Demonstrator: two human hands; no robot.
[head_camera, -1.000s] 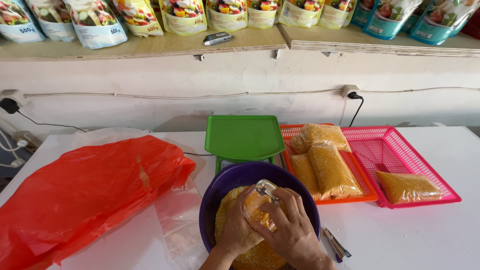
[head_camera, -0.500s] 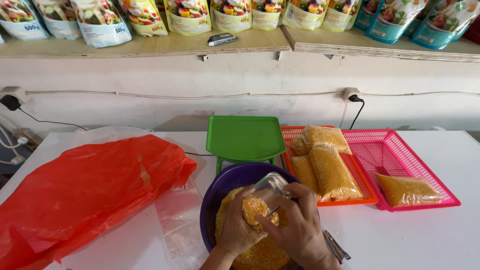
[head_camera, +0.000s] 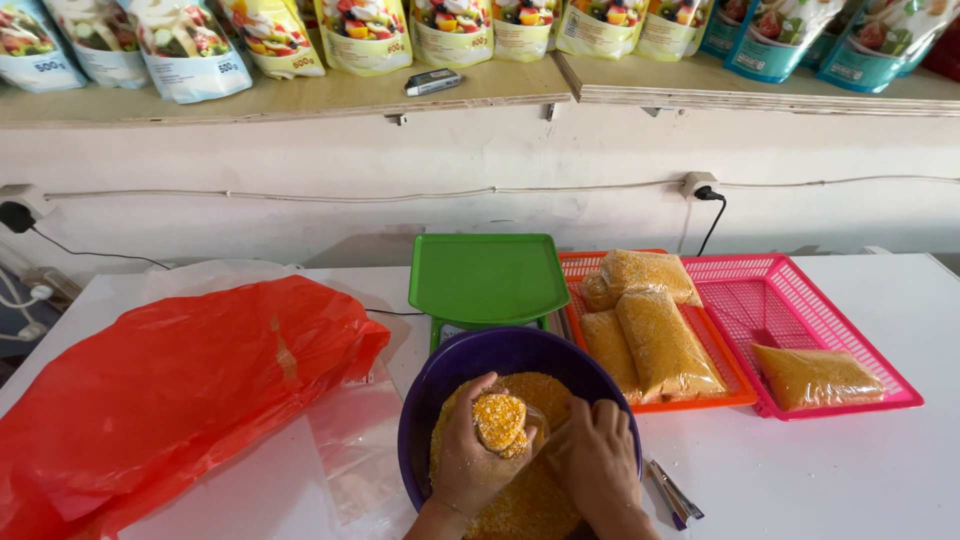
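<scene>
A purple bowl (head_camera: 500, 348) of yellow crumbs (head_camera: 548, 392) stands at the table's near edge. My left hand (head_camera: 468, 462) holds a small clear bag (head_camera: 498, 420) upright over the bowl, heaped to its mouth with crumbs. My right hand (head_camera: 597, 465) is down in the bowl beside the bag, fingers curled around a clear scoop (head_camera: 538, 418) that is mostly hidden. The two hands almost touch.
A green scale (head_camera: 487, 275) stands behind the bowl. To its right, an orange tray (head_camera: 740, 385) holds three filled bags and a pink tray (head_camera: 770, 300) holds one (head_camera: 815, 375). A big red plastic bag (head_camera: 170, 390) lies left, with flat clear bags (head_camera: 350, 450) and metal tongs (head_camera: 675, 492) nearby.
My right hand has dropped from tipping the clear scoop over the bag down into the crumbs. The bag in my left hand is now heaped full.
</scene>
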